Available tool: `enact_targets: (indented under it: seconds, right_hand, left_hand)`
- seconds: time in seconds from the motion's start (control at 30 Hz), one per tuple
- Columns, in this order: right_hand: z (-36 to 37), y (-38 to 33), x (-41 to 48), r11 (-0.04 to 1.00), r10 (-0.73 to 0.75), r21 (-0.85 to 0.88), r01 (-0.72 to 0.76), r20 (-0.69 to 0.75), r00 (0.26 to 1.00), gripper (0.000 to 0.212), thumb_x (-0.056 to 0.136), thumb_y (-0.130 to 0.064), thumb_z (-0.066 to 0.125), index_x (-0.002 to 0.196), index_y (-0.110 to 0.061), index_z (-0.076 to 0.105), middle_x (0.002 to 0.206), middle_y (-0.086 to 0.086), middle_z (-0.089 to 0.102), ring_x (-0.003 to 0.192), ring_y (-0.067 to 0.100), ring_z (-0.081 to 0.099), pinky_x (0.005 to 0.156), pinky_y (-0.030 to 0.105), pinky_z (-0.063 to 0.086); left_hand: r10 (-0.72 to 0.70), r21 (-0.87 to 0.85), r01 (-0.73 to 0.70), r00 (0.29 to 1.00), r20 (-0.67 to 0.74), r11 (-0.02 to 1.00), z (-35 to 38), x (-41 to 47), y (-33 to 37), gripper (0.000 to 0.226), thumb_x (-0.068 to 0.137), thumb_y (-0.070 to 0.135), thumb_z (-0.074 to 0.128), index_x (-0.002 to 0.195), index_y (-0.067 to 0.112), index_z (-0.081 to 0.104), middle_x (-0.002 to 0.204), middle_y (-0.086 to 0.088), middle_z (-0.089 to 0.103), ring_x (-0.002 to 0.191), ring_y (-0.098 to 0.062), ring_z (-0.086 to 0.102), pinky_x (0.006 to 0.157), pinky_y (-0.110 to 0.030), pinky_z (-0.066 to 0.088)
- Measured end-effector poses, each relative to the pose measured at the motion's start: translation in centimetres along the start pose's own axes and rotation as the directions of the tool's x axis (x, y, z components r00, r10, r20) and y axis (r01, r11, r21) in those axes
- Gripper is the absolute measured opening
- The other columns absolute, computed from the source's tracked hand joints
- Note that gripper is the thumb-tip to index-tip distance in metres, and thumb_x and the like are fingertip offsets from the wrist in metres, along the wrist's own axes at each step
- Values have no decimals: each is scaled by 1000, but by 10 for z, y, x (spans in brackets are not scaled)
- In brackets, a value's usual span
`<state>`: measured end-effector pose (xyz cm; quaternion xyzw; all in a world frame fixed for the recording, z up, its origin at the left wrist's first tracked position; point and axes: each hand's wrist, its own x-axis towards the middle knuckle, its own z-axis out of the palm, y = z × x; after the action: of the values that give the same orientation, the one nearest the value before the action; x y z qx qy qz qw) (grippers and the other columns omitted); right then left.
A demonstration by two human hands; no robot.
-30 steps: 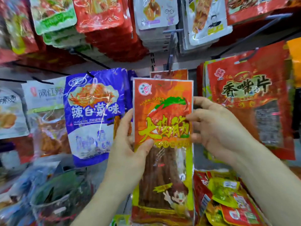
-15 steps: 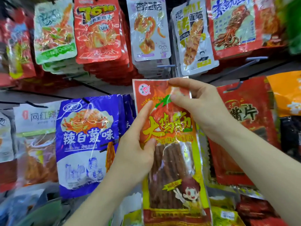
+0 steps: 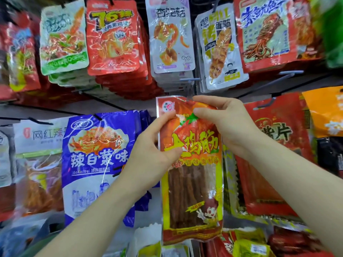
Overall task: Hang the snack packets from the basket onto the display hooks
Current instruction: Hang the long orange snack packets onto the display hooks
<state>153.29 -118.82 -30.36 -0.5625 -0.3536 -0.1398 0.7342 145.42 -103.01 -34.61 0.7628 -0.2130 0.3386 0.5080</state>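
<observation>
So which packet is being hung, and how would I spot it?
On the display wall, lower row, between the blue packet and the red packet: the left hand and right hand hold a long orange packet. Only it shows dark brown sticks through a clear window.

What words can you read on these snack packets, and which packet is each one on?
"鸡筋", "调味面制品": orange packet
"辣白菜味": blue packet
"网红辣": left white packet
"76": upper red packet
"杏鲍菇": upper white packet
"嘴片": right red packet
Smaller print: too blurred to read.

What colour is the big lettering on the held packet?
Yellow lettering on an orange-red packet; the head view shows it.
</observation>
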Motion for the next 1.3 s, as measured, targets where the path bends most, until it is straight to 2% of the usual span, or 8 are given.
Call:
enact_targets:
  seconds: [0.27, 0.53, 0.83, 0.9, 1.07, 1.17, 1.23, 1.3]
  right_hand:
    - [0, -14, 3, 993, 102, 66, -102, 5, 995, 3, 82, -8, 72, 80, -7, 74, 69, 8, 74, 60, 16, 69, 62, 32, 60]
    - [-3, -15, 5, 994, 109, 22, -109, -11, 994, 2, 79, -6, 75, 81, -7, 75, 74, 12, 74, 62, 20, 70, 60, 31, 58]
    - [-4, -12, 11, 930, -117, -360, 72, -104, 988, 12, 78, -12, 77, 78, -24, 74, 77, -1, 73, 72, 11, 69, 73, 27, 57]
    - [-6, -12, 9, 856, -188, -502, 120, -88, 978, 10, 79, -19, 76, 87, -26, 74, 79, -6, 70, 74, 13, 66, 77, 32, 54]
    - [-18, -16, -21, 397, -285, -888, 233, 122, 951, 65, 83, -42, 67, 141, -38, 39, 105, -1, 60, 94, 21, 56, 84, 34, 43]
    - [-28, -6, -32, 556, -167, -797, 234, 169, 971, 75, 78, -40, 75, 141, -43, 34, 105, -8, 63, 86, 14, 60, 84, 35, 47]
    - [-32, 8, -32, 715, -116, -663, 221, 199, 973, 73, 75, -28, 80, 136, -41, 43, 93, -18, 64, 71, 0, 57, 76, 30, 49]
    - [-34, 19, -30, 751, -152, -620, 228, 174, 973, 68, 74, -19, 82, 130, -41, 49, 75, -17, 65, 56, 5, 56, 65, 31, 50]
  left_hand:
    - [-55, 31, 56, 998, -32, 998, 4, 0, 6, 90, 69, 0, 71, 141, 42, 39, 112, 18, 68, 89, -33, 68, 83, -59, 52]
    - [-77, 33, 79, 995, -58, 996, 10, -3, 6, 88, 77, -11, 69, 146, 34, 36, 109, 9, 68, 82, -23, 69, 79, -54, 55]
    - [-81, 80, 86, 995, -66, 993, 12, -7, 4, 88, 78, -9, 69, 145, 35, 34, 98, 21, 67, 87, -22, 70, 77, -48, 58]
    - [-78, 87, 83, 995, -61, 993, 12, -6, 4, 88, 78, -9, 68, 145, 36, 34, 95, 23, 67, 87, -24, 69, 76, -47, 58]
    - [-54, 95, 60, 996, -67, 994, 14, -5, -2, 86, 77, -9, 68, 144, 35, 37, 99, 18, 69, 83, -25, 69, 78, -46, 57]
    - [-53, 39, 56, 996, -78, 998, 17, -6, -9, 83, 72, 3, 71, 140, 39, 40, 111, 15, 68, 94, -17, 69, 85, -44, 57]
    - [-41, 10, 41, 996, -75, 999, 19, -8, -14, 79, 71, 11, 70, 136, 45, 41, 126, 13, 62, 108, -15, 65, 91, -44, 53]
    - [-45, 12, 45, 997, -63, 999, 19, -13, -22, 76, 79, 8, 71, 132, 53, 40, 126, 12, 61, 107, -13, 65, 92, -43, 53]
